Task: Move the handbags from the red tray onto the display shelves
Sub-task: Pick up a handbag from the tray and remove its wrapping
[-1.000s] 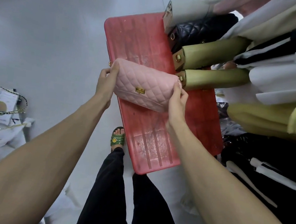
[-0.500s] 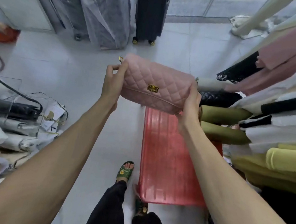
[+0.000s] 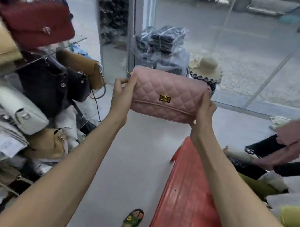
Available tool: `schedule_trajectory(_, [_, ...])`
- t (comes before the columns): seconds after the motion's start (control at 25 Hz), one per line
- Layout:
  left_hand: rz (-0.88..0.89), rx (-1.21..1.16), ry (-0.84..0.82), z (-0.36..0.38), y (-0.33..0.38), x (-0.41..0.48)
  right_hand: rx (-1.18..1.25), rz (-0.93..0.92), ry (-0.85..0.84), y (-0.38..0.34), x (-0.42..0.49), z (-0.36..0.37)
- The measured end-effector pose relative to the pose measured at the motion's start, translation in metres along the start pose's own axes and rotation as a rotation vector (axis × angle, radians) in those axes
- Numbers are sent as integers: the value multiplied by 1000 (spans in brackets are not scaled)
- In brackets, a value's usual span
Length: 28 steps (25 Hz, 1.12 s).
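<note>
While both hands – left hand [image 3: 122, 90], right hand [image 3: 204, 111] – grip the pink quilted handbag [image 3: 167, 94] mid-air, it's off the red tray [image 3: 186, 204]. Not shelved yet – display shelves [image 3: 38, 60] sit left, already crowded; more bags seem left by the tray.

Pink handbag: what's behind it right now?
Behind the pink handbag, held by left hand and right hand, a plastic-wrapped bundle and straw hat show; their bases are hidden.

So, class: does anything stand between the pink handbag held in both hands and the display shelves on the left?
Nothing visible lies in the gap between the pink handbag and the display shelves. But the nearest shelf space is taken by a tan bag and black bags.
</note>
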<state>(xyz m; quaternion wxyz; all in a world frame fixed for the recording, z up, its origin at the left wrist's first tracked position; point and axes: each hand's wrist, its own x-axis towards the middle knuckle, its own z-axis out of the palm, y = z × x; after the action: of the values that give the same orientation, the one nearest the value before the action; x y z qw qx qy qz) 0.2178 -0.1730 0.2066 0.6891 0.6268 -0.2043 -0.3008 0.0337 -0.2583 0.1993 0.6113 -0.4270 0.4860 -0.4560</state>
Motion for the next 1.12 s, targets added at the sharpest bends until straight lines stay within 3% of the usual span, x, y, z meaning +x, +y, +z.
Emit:
schedule_trajectory(0.16, [120, -10, 147, -66, 42, -33, 41, -100, -187, -13, -32, 50])
schedule_trajectory(0.4, [198, -37, 394, -177, 91, -84, 23, -33, -596, -23, -106, 138])
schedule_trajectory(0.8, [292, -18, 777, -357, 131, -159, -48, -6, -967, 7, -238, 278])
schedule_trajectory(1.12, [252, -67, 1027, -530, 137, -233, -148, 30, -1197, 66, -387, 396])
